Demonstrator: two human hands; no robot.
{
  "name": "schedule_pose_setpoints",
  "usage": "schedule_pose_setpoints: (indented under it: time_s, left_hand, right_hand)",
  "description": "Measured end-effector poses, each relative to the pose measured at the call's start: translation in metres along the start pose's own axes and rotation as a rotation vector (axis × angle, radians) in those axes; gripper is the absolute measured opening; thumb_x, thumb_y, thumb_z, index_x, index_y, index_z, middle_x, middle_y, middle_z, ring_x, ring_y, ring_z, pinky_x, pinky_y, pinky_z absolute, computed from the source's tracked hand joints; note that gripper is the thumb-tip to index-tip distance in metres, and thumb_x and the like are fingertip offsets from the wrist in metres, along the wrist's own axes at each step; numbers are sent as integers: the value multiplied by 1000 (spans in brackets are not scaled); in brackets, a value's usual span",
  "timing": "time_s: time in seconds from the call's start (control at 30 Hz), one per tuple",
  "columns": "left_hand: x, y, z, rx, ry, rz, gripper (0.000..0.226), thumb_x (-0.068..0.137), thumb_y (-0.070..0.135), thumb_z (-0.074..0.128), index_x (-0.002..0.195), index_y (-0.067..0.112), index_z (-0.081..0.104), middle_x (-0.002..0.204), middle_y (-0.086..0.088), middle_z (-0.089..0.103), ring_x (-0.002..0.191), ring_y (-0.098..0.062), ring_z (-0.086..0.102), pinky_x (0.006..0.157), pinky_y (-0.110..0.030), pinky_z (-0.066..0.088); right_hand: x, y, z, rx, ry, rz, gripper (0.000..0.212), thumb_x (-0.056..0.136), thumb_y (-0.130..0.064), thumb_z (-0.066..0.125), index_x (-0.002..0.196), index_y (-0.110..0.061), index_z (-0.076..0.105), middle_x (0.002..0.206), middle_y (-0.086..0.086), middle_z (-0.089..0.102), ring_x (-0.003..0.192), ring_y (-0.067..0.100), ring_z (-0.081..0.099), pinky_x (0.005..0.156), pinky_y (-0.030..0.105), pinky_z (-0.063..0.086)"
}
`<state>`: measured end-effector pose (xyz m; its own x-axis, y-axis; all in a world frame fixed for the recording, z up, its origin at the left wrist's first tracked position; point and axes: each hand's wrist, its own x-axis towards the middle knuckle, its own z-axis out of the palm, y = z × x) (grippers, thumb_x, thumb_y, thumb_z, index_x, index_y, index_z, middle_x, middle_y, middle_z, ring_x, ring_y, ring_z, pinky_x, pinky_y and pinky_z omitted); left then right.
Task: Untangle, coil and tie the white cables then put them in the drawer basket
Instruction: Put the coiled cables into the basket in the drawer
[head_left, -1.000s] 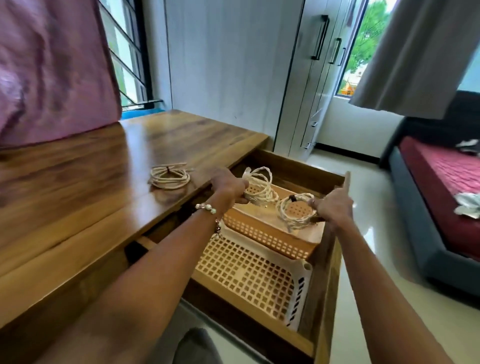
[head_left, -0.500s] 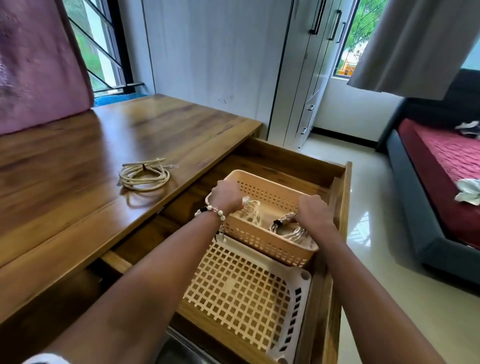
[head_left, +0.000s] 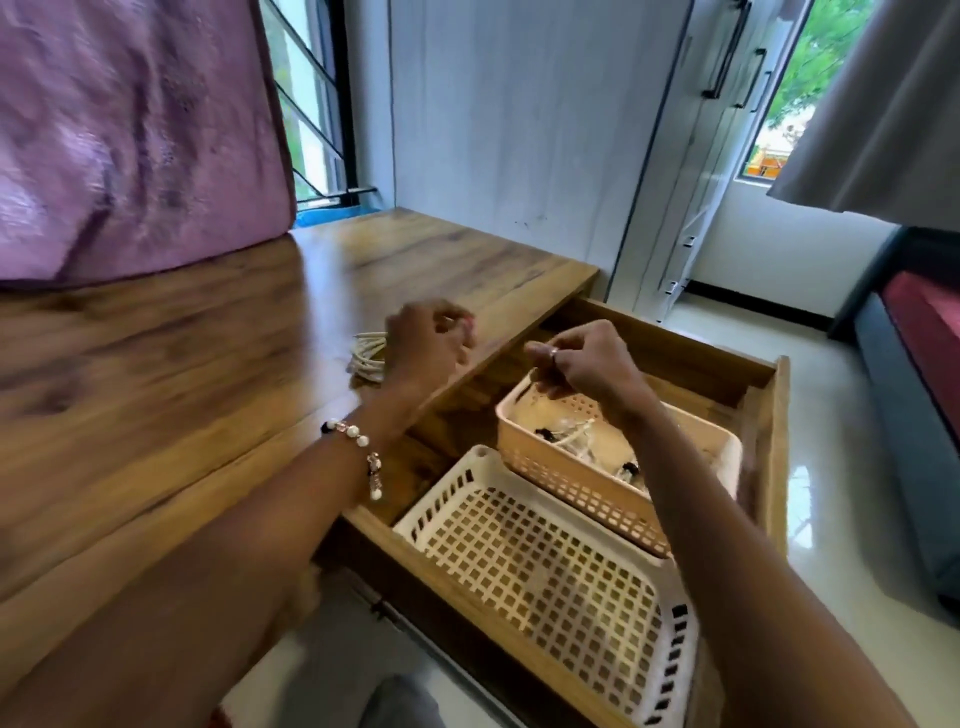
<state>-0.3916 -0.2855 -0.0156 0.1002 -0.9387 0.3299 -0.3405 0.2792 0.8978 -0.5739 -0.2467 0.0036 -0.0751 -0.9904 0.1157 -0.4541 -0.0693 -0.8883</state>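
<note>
Head-worn view down onto a wooden desk (head_left: 171, 374) with its drawer (head_left: 769, 415) pulled open at the right edge.

On the desk top, close to the drawer-side edge: one coiled white cable (head_left: 370, 356), tied into a small bundle, half hidden behind the left hand (head_left: 423, 348). Left hand blurred, hovering over or just beside the coil, fingers loosely curled; contact with the cable cannot be told. Beaded bracelet (head_left: 358, 441) on that wrist.

Inside the drawer, toward its back: a tan plastic basket (head_left: 582, 483) holding more coiled white cables (head_left: 571, 441) with dark ties or plugs, blurred. Nearer the drawer front: a white lattice basket (head_left: 540, 561), nothing seen in it.

Right hand (head_left: 582, 364) raised above the tan basket's back left corner, fingers curled; whether pinching anything cannot be told.

Handling, as a judgement: very light, soft and springy, not fragile, a little slick in its plastic jacket. Likely to spring loose if lifted by a single loop, so best taken across the whole bundle, at or beside the tie, thumb on one side and fingers on the other. Plugs prone to snagging in the basket's holes; a drop from just above the rim should serve.
</note>
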Motion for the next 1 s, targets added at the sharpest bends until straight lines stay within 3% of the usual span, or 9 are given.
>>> schedule_pose_setpoints:
  time_s: [0.1, 0.17, 0.23, 0.33, 0.5, 0.63, 0.73, 0.9, 1.0]
  left_hand:
    - [14, -16, -46, 198, 413, -116, 14, 88, 16, 58, 91, 14, 72, 92, -9, 74, 89, -25, 68, 78, -33, 52]
    - [15, -22, -72, 307, 539, -259, 18, 89, 16, 54, 97, 11, 70, 104, -14, 70, 103, -32, 62, 83, -35, 47]
    - [17, -29, -87, 346, 466, -350, 21, 90, 21, 57, 101, 8, 69, 108, -17, 69, 106, -34, 61, 84, -36, 47]
    - [26, -41, -99, 316, 223, -458, 41, 89, 41, 59, 101, 2, 64, 99, -17, 70, 91, -33, 68, 72, -37, 53]
    - [31, -36, -98, -34, 59, -533, 44, 93, 48, 51, 95, 4, 52, 85, -16, 63, 71, -27, 59, 59, -30, 46]
    - [24, -22, -91, -262, -8, -594, 25, 90, 34, 63, 89, 10, 58, 79, -7, 59, 62, -19, 55, 54, -27, 48]
    - [5, 0, -88, -362, -148, -601, 17, 88, 23, 68, 77, 10, 63, 71, -5, 61, 59, -17, 55, 57, -28, 52]
    - [-44, 25, -70, -300, -327, -588, 20, 82, 16, 73, 90, 0, 66, 82, -13, 69, 65, -23, 68, 70, -42, 60]
    - [-73, 24, -50, -166, -449, -620, 27, 81, 15, 74, 101, -1, 64, 90, -16, 71, 64, -22, 70, 56, -34, 59]
  right_hand:
    - [18, -17, 51, 186, 4, 56, 15, 92, -12, 61, 91, 1, 68, 87, 18, 70, 71, 24, 69, 68, 36, 59]
    - [32, -21, 83, 110, 24, 84, 18, 89, -20, 65, 82, -4, 69, 82, 14, 70, 72, 22, 67, 69, 39, 58]
    - [40, -24, 107, -13, 24, 77, 28, 87, -28, 67, 79, -1, 70, 79, 13, 70, 73, 23, 67, 66, 39, 55]
    - [47, -33, 129, -51, 54, 89, 47, 86, -43, 66, 74, 2, 67, 68, 12, 63, 65, 21, 58, 60, 37, 44]
    - [49, -44, 139, 136, 46, 180, 42, 85, -43, 67, 62, -10, 56, 64, 5, 56, 65, 19, 55, 61, 34, 44]
    - [35, -47, 126, 450, 43, 289, 24, 82, -24, 74, 84, -2, 67, 85, 10, 69, 74, 21, 64, 67, 37, 54]
    - [13, -44, 100, 510, -5, 289, 28, 82, -15, 74, 102, 3, 67, 90, 15, 71, 67, 19, 65, 55, 30, 53]
    - [-46, -24, 44, 477, -19, 321, 15, 87, -17, 67, 92, -4, 72, 89, 13, 71, 80, 24, 63, 74, 36, 50]
    - [-81, -2, 25, 379, -39, 401, 16, 86, -17, 68, 93, -3, 69, 99, 16, 71, 93, 29, 65, 84, 42, 53]
